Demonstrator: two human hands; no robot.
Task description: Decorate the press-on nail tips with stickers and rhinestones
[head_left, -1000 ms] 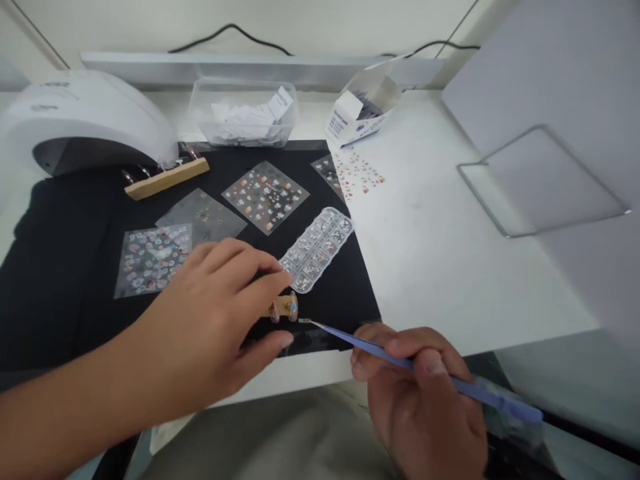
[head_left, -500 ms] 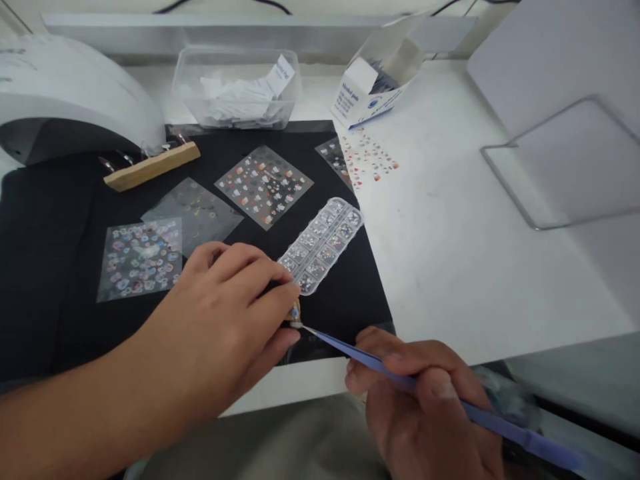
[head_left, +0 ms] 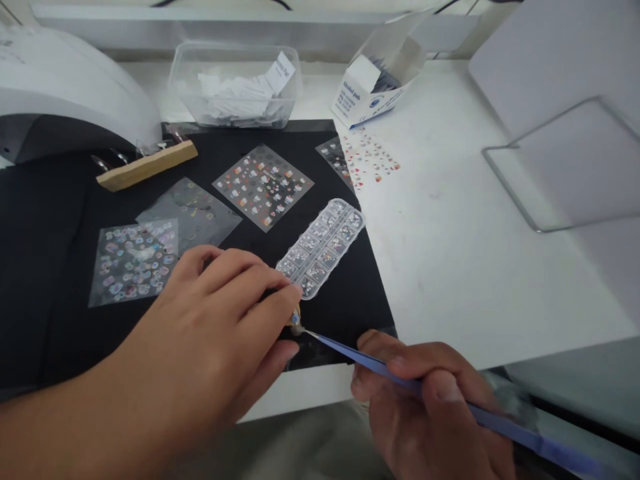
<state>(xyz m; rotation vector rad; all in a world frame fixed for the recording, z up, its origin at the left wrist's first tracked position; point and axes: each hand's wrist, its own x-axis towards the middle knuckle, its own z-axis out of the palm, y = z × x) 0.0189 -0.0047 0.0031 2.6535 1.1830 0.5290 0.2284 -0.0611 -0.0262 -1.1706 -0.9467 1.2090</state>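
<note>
My left hand is closed around a small tan piece with a blue spot on it. Most of that piece is hidden behind my fingers. In my right hand is a pair of blue-purple tweezers, gripped like a pen. Their fine tip reaches the end of the tan piece, where a small greyish bit shows. Just beyond my left fingertips lies a clear compartment box of tiny rhinestones.
Sticker sheets lie on a black mat, beside a wooden stand with nail tips. A white dome-shaped device, a plastic tub of packets and an alcohol pad box stand behind. A metal frame is at right.
The view has shifted slightly. Both hands keep their grips, with the tweezers' tip still at the end of the tan piece, which looks slightly turned.
</note>
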